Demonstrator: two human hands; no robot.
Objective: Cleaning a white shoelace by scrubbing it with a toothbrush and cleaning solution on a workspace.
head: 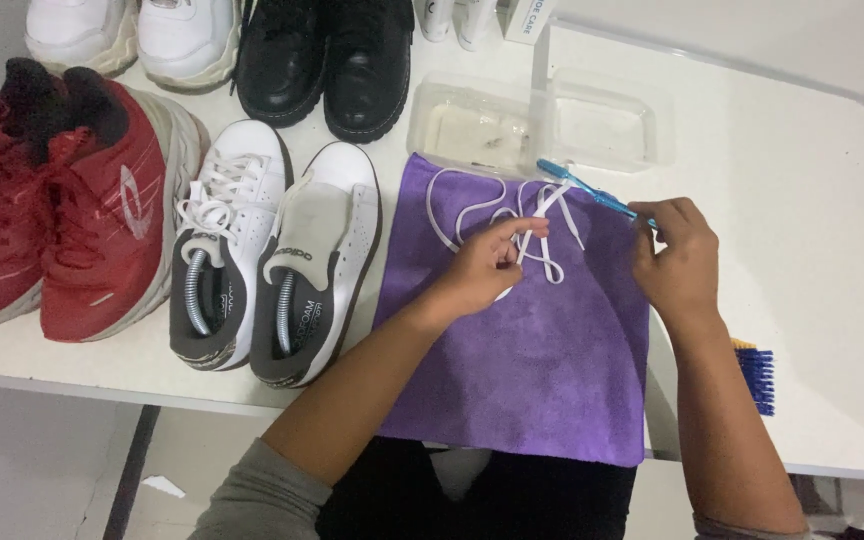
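A purple cloth (pixel 542 370) lies spread on the white table (pixel 812 250) and hangs over its near edge. On the cloth's far part lies a loose white shoelace (pixel 457 215) in loops. My left hand (pixel 487 265) pinches part of this lace between thumb and fingers. My right hand (pixel 674 260) grips the handle of a blue toothbrush (pixel 577 185), whose head points to the far left, over the lace. To the left stands a pair of white sneakers (pixel 272 250); the right one has no lace.
Red sneakers (pixel 62 200) stand at the far left, white shoes (pixel 132 35) and black shoes (pixel 327 60) at the back. A clear plastic tub (pixel 472 125) with liquid and its lid sit beyond the cloth. A blue-bristled brush (pixel 757 378) lies at the right, by my forearm.
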